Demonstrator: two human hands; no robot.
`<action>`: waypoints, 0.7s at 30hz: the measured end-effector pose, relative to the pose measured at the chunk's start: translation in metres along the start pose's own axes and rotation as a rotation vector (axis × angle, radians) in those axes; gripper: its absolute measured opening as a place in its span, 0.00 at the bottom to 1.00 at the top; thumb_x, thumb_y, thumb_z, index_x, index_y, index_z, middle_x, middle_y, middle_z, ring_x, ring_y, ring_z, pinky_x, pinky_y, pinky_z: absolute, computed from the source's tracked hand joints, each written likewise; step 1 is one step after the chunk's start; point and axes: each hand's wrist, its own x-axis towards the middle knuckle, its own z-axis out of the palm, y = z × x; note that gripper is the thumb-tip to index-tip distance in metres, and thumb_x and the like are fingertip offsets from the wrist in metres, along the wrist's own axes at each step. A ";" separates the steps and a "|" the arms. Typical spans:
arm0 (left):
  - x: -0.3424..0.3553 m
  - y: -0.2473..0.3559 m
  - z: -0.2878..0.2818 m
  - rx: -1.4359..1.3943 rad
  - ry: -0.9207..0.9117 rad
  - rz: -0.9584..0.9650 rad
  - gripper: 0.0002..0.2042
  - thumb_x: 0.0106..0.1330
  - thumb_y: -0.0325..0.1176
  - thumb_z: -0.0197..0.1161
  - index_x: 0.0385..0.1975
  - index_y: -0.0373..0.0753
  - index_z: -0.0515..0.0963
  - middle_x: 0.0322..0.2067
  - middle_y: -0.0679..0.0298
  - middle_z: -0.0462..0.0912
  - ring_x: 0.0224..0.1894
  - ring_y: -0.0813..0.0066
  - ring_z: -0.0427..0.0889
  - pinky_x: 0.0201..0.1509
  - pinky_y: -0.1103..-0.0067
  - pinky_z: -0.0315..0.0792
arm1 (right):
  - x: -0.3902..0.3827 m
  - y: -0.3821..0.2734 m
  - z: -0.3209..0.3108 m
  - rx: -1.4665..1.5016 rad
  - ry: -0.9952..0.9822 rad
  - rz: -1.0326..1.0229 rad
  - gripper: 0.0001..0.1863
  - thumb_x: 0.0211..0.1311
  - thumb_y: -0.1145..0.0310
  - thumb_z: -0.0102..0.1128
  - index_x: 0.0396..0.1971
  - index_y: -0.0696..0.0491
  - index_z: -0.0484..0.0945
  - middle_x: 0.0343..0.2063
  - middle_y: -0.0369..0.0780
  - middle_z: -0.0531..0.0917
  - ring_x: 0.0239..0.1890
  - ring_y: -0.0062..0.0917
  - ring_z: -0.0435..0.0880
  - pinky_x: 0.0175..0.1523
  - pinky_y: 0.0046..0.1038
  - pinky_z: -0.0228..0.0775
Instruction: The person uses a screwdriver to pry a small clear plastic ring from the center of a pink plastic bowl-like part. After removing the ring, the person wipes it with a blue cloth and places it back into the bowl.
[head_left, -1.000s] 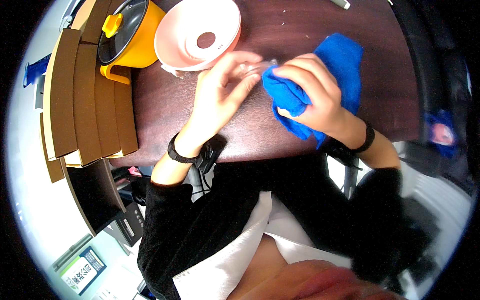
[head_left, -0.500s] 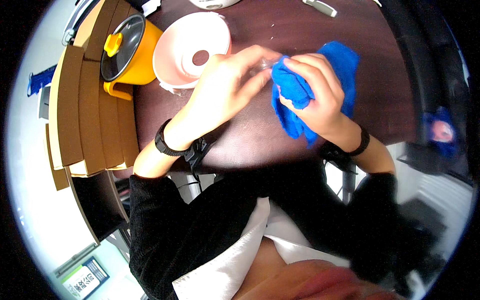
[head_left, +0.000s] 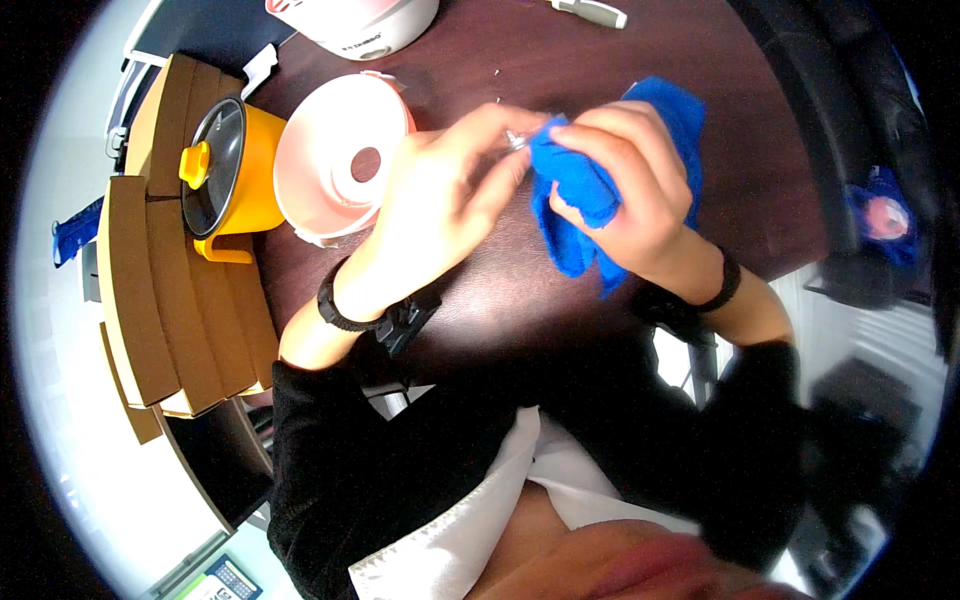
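Note:
My right hand (head_left: 645, 190) is closed round a blue cloth (head_left: 572, 185), bunched in my fingers with its loose end hanging past the back of the hand and below. A small clear, shiny piece (head_left: 516, 140) sticks out of the cloth toward the left. My left hand (head_left: 435, 195) pinches that piece between thumb and fingers; its shape is mostly hidden by fingers and cloth. Just left of my left hand lies a pink bowl-shaped part (head_left: 318, 130) with a round hole in its bottom, the dark table showing through.
A yellow pot (head_left: 258, 170) with a dark see-through lid stands at the left, beside brown cardboard boxes (head_left: 190, 290). At the far edge sits a white appliance (head_left: 375, 30). A grey-handled tool (head_left: 592, 12) lies far off on the dark brown table (head_left: 500, 290).
The view has shifted, so the pot, pink part and boxes appear lower and farther left, and more of the white appliance shows. Both hands keep their holds on the cloth and clear piece.

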 end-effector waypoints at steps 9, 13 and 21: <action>-0.005 0.011 -0.002 -0.321 0.025 0.078 0.08 0.58 0.22 0.59 0.37 0.33 0.76 0.33 0.58 0.82 0.36 0.74 0.83 0.38 0.83 0.75 | -0.018 0.005 0.017 0.134 -0.116 0.146 0.25 0.27 0.75 0.69 0.34 0.56 0.74 0.32 0.43 0.74 0.36 0.38 0.75 0.39 0.34 0.70; 0.002 0.003 0.001 -0.785 0.176 -0.094 0.08 0.61 0.20 0.55 0.40 0.30 0.72 0.37 0.55 0.80 0.42 0.74 0.80 0.49 0.81 0.73 | -0.008 0.004 0.009 0.102 -0.113 0.161 0.25 0.27 0.76 0.69 0.35 0.56 0.75 0.32 0.42 0.75 0.35 0.37 0.76 0.39 0.32 0.70; 0.000 -0.013 -0.006 -0.927 0.125 -0.358 0.07 0.62 0.21 0.54 0.39 0.30 0.72 0.38 0.56 0.80 0.41 0.75 0.79 0.50 0.81 0.72 | -0.003 0.002 0.000 0.132 -0.049 0.064 0.27 0.26 0.75 0.70 0.37 0.57 0.76 0.35 0.43 0.77 0.36 0.37 0.76 0.41 0.33 0.70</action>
